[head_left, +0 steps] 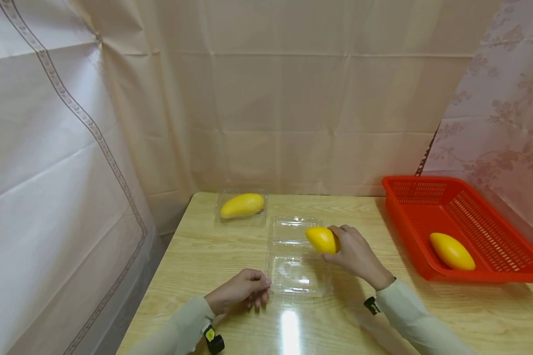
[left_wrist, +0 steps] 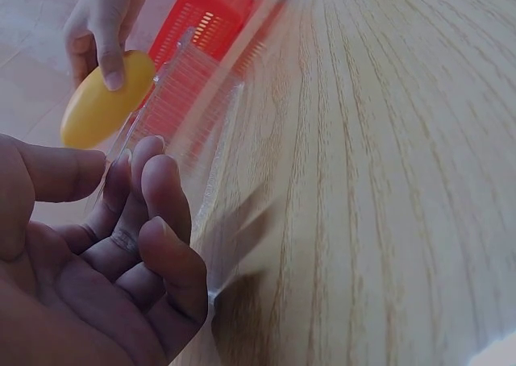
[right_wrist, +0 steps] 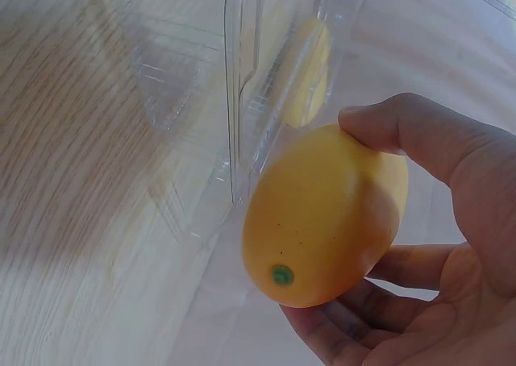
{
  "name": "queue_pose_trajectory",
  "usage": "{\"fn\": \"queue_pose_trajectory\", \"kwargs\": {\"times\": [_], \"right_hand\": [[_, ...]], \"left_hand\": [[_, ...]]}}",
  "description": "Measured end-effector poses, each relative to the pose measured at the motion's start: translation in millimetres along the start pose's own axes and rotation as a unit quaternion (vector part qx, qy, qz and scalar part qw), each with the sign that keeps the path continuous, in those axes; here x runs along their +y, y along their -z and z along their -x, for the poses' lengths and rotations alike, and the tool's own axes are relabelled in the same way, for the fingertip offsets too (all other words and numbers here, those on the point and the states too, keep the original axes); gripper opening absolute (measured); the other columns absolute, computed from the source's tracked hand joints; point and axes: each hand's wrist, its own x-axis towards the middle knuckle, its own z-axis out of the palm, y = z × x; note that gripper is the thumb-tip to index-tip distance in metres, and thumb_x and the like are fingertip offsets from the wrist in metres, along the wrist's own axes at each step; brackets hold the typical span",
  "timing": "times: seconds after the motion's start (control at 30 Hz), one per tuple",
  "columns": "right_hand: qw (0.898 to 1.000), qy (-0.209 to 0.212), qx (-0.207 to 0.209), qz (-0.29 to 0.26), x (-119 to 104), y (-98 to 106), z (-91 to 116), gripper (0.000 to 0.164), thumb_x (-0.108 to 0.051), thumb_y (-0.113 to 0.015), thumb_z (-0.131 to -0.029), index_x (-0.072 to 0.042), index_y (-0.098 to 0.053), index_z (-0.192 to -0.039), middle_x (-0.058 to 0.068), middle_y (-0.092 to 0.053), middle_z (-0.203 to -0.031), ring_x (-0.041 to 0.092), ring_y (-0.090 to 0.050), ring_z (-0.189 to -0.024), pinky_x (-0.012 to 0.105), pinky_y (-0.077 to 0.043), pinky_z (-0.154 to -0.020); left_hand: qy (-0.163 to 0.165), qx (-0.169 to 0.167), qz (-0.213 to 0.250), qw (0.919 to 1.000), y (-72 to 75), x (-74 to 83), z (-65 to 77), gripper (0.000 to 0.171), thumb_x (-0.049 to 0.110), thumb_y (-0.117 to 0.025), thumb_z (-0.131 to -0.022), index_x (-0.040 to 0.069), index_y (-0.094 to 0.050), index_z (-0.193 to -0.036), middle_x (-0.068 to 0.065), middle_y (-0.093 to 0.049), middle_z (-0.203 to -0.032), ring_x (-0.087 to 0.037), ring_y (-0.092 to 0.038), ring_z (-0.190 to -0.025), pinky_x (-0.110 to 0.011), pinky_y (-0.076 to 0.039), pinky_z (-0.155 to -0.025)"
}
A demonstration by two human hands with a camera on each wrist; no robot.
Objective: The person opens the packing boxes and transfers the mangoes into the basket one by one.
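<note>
Held between thumb and fingers of my right hand (head_left: 357, 254) is a smooth yellow mango (head_left: 322, 240), raised over an opened clear plastic clamshell box (head_left: 293, 276). A green stem spot marks the near end of this mango (right_wrist: 322, 213) in the right wrist view. At the box's left edge, my left hand (head_left: 240, 290) pinches the rim between thumb and forefinger, its other fingers curled; the left wrist view shows these fingers (left_wrist: 165, 189) close up. The box lies unfolded on the table, both of its hollows facing up.
Toward the back left of the wooden table (head_left: 191, 256), a longer yellow mango (head_left: 242, 205) lies in another clear box. A red plastic basket (head_left: 408, 231) stands at the right, holding one yellow mango (head_left: 452, 251). Cloth sheets (head_left: 275, 98) hang behind and beside the table.
</note>
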Motion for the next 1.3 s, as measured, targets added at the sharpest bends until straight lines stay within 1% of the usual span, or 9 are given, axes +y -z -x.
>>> {"fn": "queue_pose_trajectory", "kwargs": {"times": [0.27, 0.6, 1.0, 1.17, 1.3], "right_hand": [[1.0, 0.0, 0.0, 0.004, 4.9, 2.9, 2.5, 0.057, -0.022, -0.088, -0.076, 0.005, -0.066, -0.12, 0.012, -0.063, -0.097, 0.025, -0.053, -0.082, 0.039, -0.046, -0.072], [1.0, -0.001, 0.008, 0.002, 10.3, 9.1, 3.2, 0.056, -0.02, -0.088, -0.076, 0.007, -0.066, -0.119, 0.014, -0.065, -0.098, 0.026, -0.055, -0.083, 0.042, -0.048, -0.073], [1.0, -0.016, 0.007, 0.014, 18.3, 19.3, 4.5, 0.058, -0.023, -0.089, -0.076, 0.007, -0.065, -0.12, 0.016, -0.064, -0.098, 0.028, -0.056, -0.083, 0.043, -0.048, -0.073], [1.0, -0.021, 0.006, 0.014, 25.1, 22.6, 7.3, 0.06, -0.024, -0.088, -0.076, 0.008, -0.064, -0.121, 0.018, -0.064, -0.1, 0.03, -0.056, -0.084, 0.044, -0.048, -0.073], [0.999, -0.021, 0.014, 0.019, 31.9, 27.1, 9.0, 0.059, -0.023, -0.087, -0.076, 0.009, -0.064, -0.121, 0.019, -0.064, -0.099, 0.031, -0.056, -0.084, 0.044, -0.046, -0.073]], "left_hand": [[0.002, 0.001, -0.004, 1.0, -1.5, -2.3, 1.1, 0.03, 0.019, -0.053, -0.108, -0.009, -0.064, -0.104, -0.006, -0.069, -0.081, -0.012, -0.059, -0.062, -0.024, -0.042, -0.053], [0.003, 0.005, -0.011, 0.9999, 0.4, -0.1, 0.0, 0.03, 0.019, -0.054, -0.108, -0.008, -0.064, -0.103, -0.008, -0.069, -0.082, -0.013, -0.059, -0.063, -0.025, -0.043, -0.054], [-0.001, 0.003, -0.003, 1.0, 0.7, -0.7, -1.6, 0.029, 0.017, -0.053, -0.108, -0.009, -0.064, -0.102, -0.008, -0.069, -0.081, -0.012, -0.059, -0.061, -0.023, -0.043, -0.052], [0.002, 0.001, -0.005, 1.0, 0.5, -0.4, -1.6, 0.029, 0.018, -0.053, -0.108, -0.009, -0.064, -0.102, -0.007, -0.069, -0.081, -0.013, -0.059, -0.062, -0.024, -0.043, -0.053], [0.0, -0.003, -0.007, 1.0, 0.2, 1.0, -1.7, 0.031, 0.02, -0.054, -0.108, -0.009, -0.064, -0.103, -0.008, -0.069, -0.082, -0.013, -0.059, -0.063, -0.024, -0.043, -0.053]]}}
